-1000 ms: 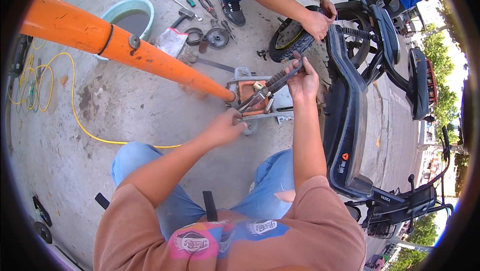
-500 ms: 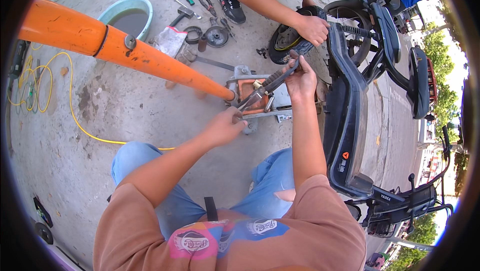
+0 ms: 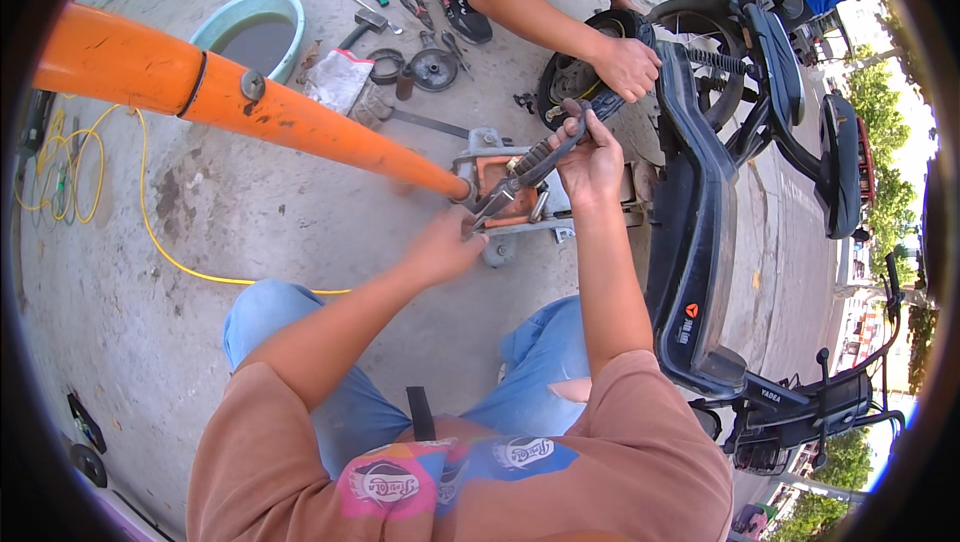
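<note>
Clamped: right hand (image 3: pixel 592 164) wrapped round the pliers' handles (image 3: pixel 548 150), jaws biting down at the jack (image 3: pixel 520 197) on the concrete, approx. centre frame. Left hand (image 3: pixel 440 247) closed at the jaw end, at 7 o'clock from right. Orange pole (image 3: pixel 250 107) meets the jack from 10 o'clock. Black scooter (image 3: pixel 700 222) lies at 3 o'clock, a co-worker's hand (image 3: pixel 628 67) on its wheel.

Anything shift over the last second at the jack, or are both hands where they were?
Barely anything. The right hand still grips the dark pliers-like tool over the floor jack, and the left hand stays at the tool's lower tip. The orange handle and the other person's hand on the scooter wheel are unchanged.
</note>
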The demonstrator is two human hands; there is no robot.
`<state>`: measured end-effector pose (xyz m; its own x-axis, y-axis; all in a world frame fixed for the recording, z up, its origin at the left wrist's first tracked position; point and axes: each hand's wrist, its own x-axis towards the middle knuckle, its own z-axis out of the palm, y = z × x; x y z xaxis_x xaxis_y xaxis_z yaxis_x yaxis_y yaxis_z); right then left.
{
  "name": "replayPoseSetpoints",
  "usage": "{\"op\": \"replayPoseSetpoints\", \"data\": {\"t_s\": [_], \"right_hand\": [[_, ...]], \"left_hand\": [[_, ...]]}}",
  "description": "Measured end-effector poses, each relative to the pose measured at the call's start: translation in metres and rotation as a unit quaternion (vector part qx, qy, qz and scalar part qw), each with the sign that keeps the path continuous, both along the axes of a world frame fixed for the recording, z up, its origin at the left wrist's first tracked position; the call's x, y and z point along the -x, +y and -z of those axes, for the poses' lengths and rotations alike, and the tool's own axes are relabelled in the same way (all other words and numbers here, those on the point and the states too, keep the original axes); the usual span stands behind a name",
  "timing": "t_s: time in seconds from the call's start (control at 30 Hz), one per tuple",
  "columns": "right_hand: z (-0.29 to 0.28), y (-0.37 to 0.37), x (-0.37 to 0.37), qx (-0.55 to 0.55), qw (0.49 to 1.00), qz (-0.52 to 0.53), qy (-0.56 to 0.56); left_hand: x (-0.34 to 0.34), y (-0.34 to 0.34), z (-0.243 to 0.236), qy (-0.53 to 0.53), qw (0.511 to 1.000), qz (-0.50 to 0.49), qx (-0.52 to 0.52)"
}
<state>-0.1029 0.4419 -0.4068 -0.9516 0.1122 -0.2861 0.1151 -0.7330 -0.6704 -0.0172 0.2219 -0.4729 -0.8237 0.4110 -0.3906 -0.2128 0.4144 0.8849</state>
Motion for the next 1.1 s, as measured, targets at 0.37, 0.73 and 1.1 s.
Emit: {"op": "replayPoseSetpoints", "data": {"t_s": [0.37, 0.73, 1.1], "right_hand": [[-0.005, -0.003, -0.009, 0.012, 1.0, -0.004, -0.007], [-0.012, -0.011, -0.017, -0.013, 1.0, -0.027, 0.002], [-0.015, -0.01, -0.015, -0.05, 0.998, -0.015, 0.023]], "left_hand": [[0.006, 0.011, 0.02, 0.035, 0.998, -0.002, 0.053], [0.009, 0.017, 0.011, 0.08, 0.994, 0.037, 0.067], [0.011, 0.018, 0.018, 0.114, 0.989, 0.063, 0.067]]}}
